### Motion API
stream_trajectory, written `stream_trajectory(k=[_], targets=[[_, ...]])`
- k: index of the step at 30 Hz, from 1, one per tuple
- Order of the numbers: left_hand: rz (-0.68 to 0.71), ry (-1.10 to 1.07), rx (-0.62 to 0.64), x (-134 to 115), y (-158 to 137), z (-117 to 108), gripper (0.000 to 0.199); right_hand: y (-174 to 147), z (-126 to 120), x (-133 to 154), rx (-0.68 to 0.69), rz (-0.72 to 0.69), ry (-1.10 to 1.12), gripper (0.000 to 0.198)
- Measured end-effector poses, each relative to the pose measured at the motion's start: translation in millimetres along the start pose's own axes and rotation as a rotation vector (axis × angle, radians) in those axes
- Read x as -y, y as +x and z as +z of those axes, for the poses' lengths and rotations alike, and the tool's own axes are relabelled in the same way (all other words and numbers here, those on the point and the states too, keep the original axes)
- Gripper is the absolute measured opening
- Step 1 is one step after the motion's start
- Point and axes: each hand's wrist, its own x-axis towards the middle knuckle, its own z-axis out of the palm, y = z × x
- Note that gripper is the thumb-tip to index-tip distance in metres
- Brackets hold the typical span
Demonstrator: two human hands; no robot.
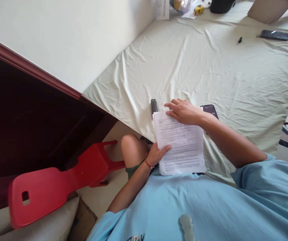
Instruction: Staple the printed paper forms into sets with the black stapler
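A stack of printed paper sheets (pixel 180 147) lies at the near edge of the cloth-covered surface, close to my body. My left hand (pixel 157 154) grips its left edge, thumb on top of the page and the other fingers hidden underneath. Across the top edge of the sheets rests my right hand (pixel 181 110), palm down with its fingers stretched out to the left. Just beyond the stack's upper left corner is a small dark object that looks like a stapler (pixel 154 105). A smartphone (pixel 210 110) lies partly covered by the papers and my right forearm.
The pale wrinkled cloth (pixel 246 80) spreads over the surface. A yellow tape measure (pixel 198 10) sits at the back, with a dark case (pixel 274 35) and a small black item (pixel 240 40) farther right. On the left stands a red plastic chair (pixel 43 190) below a white wall (pixel 66 36).
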Motion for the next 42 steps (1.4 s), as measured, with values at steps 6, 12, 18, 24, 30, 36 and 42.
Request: stream_trajectory(k=[6,12,18,24,30,36,42], targets=[[0.009,-0.05,-0.01,0,2,2,0.059,2,-2,2,0.06,-0.057,0.119,0.034],[0.019,-0.077,-0.126,-8,15,9,0.056,3,8,10,-0.047,-0.114,0.064,0.034],[-0.002,0.084,-0.112,-15,20,11,0.051,3,4,22,-0.157,-0.495,-0.122,0.035],[0.044,0.103,-0.047,-10,15,10,0.049,4,4,14,-0.12,-0.505,-0.158,0.028],[0.043,-0.006,-0.005,-5,13,8,0.054,3,-10,6,-0.049,-0.151,-0.155,0.044],[0.025,-0.07,-0.026,1,14,9,0.054,6,-1,15,0.188,-0.017,-0.113,0.045],[0.034,-0.046,-0.053,1,16,8,0.058,11,4,17,0.137,-0.014,-0.099,0.043]])
